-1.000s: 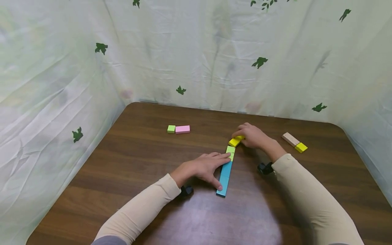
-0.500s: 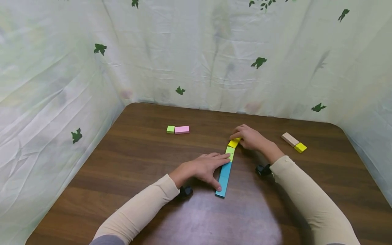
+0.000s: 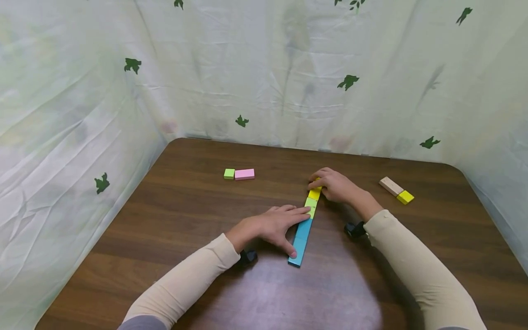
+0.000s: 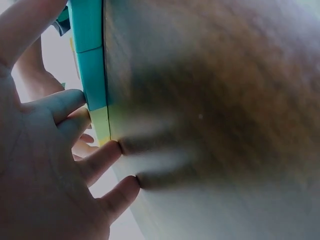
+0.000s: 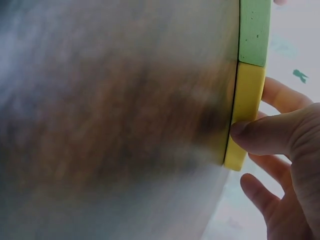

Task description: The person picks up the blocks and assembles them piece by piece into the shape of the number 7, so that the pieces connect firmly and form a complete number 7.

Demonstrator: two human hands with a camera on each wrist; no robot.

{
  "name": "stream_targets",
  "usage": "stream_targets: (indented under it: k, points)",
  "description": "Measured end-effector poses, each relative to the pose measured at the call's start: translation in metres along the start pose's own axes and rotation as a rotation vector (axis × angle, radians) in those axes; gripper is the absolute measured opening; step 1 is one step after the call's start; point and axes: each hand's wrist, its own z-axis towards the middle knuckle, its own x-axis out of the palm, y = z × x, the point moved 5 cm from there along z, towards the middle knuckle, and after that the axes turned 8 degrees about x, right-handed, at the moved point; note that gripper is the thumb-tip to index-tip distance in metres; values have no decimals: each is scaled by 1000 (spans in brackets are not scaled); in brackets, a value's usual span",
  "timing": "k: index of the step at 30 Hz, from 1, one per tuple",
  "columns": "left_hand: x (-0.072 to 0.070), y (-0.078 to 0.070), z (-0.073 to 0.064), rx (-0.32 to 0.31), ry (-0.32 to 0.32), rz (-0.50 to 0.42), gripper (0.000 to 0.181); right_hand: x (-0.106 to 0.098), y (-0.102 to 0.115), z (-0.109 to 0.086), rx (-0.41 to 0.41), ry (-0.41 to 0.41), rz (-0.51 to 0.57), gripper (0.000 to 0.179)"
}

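Table (image 3: 247,197), brown-grained, under blocks (image 3: 304,229); pale cloth (image 3: 255,91) behind.

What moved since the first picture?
The right hand, still gripping its yellow block, swung that block's far end left, from a slant into line with the green block. The left hand stayed against the row; the pink block stayed put.

Head view: right grip (image 3: 336,185) partly hides yellow block (image 3: 314,193). Left wrist view: top edge cuts one blue block (image 4: 87,25); worktop (image 4: 225,100) blurs.
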Motion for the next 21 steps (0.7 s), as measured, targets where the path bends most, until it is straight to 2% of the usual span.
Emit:
stream_targets:
  k: [8,21]
  points:
    - [1,-2,2,0,-16,7,105,0,-1,-3,-25,-18,5,44]
    - [2,-1,2,-4,-3,-7,103,2,-1,-4,0,-4,22,44]
